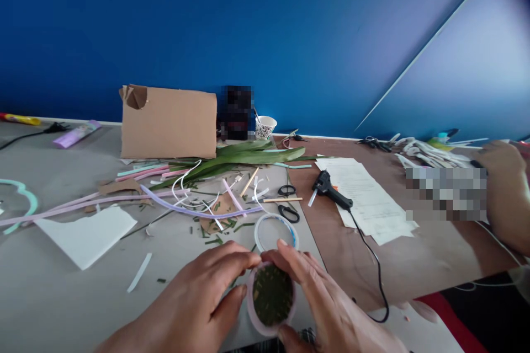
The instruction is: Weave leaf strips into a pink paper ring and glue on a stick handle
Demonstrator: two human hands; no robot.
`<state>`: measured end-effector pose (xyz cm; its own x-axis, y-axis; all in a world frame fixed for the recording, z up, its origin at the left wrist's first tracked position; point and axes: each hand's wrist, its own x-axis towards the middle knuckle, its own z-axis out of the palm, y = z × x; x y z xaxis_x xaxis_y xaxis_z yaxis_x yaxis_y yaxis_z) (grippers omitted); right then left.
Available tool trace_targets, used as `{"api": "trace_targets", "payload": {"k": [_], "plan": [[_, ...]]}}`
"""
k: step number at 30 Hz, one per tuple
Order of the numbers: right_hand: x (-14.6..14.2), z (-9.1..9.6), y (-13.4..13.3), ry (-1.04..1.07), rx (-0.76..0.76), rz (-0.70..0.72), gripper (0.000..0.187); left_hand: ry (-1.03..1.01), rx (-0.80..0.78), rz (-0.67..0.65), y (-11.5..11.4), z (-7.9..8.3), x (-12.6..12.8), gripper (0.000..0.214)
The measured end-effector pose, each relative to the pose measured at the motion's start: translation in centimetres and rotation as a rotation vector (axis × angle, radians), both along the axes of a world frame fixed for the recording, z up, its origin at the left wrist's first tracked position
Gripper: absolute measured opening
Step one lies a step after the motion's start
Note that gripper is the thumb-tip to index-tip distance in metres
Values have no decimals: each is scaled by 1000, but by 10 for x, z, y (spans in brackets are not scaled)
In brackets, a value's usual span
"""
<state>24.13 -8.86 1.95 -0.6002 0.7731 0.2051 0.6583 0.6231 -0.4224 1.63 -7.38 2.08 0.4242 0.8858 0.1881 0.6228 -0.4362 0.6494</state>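
A small pinkish round tub (253, 317) filled with chopped green leaf bits (273, 295) is near the table's front edge, between both hands. My left hand (196, 295) curves around its left side, with fingertips at the far rim. On the right side, my right hand (327, 300) grips it, fingers at the far rim and thumb at the near rim. Just beyond the tub lies a round, whitish lid or ring (258, 231) with a blue edge. Black-handled scissors (289, 213) rest behind that ring, and green scraps (213, 241) are scattered to the left.
A black glue gun (331, 190) lies on printed sheets (364, 187), its cord trailing forward. Long green leaves (256, 157), purple strips (199, 210), a cardboard box (169, 124) and a patterned cup (265, 128) stand or lie behind. Another person's arm (507, 198) reaches in at right.
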Motion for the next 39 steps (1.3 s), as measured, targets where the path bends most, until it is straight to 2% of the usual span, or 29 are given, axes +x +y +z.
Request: {"api": "trace_targets", "payload": {"k": [3, 10, 16, 21, 26, 31, 39], "plan": [[-1, 0, 1, -3, 52, -30, 92, 41, 110, 13, -1, -2, -2, 35], [-5, 0, 11, 25, 172, 5, 69, 59, 227, -11, -1, 1, 2, 31], [-8, -3, 10, 35, 252, -5, 55, 81, 325, -17, -4, -8, 5, 28], [-8, -8, 9, 25, 274, -47, 51, 59, 290, 23, -2, -13, 4, 29], [-4, -9, 7, 38, 300, -38, 51, -25, 226, -14, 4, -10, 1, 28], [-2, -7, 7, 45, 310, -43, 51, -46, 251, -46, 8, -5, 0, 25], [-3, -8, 8, 57, 283, -46, 54, 64, 339, -94, 11, -1, 0, 23]]}}
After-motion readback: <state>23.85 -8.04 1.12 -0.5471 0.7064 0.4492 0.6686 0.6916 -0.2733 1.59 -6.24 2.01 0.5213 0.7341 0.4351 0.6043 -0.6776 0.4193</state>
